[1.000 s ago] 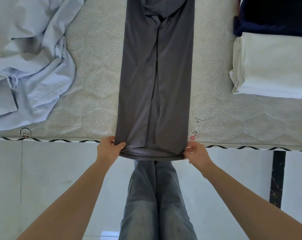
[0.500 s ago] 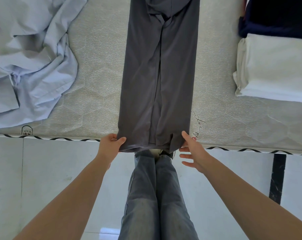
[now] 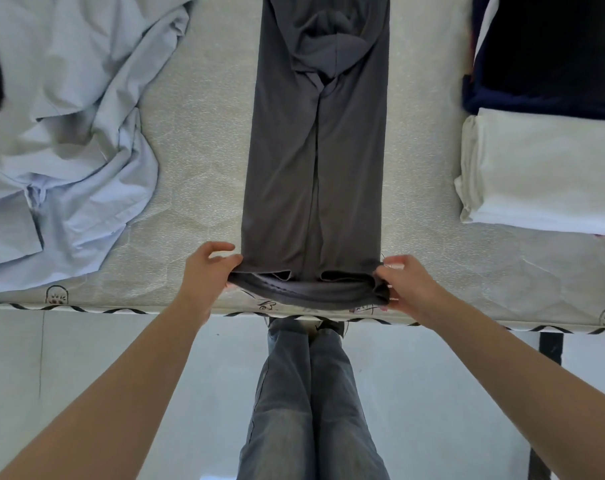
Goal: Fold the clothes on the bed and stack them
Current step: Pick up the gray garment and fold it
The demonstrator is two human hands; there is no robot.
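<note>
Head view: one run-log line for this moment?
left hand: grips grey garment hem | right hand: grips hem | stage: end fold starting | bed

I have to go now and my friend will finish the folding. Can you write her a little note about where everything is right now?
Left hand and right hand each pinch a near corner of the grey garment, a long strip on the mattress, near end lifted.
Done: white folded piece and dark piece lie at the right.
Left: fold the grey garment up, stack it, then fold the crumpled light blue shirt.
</note>
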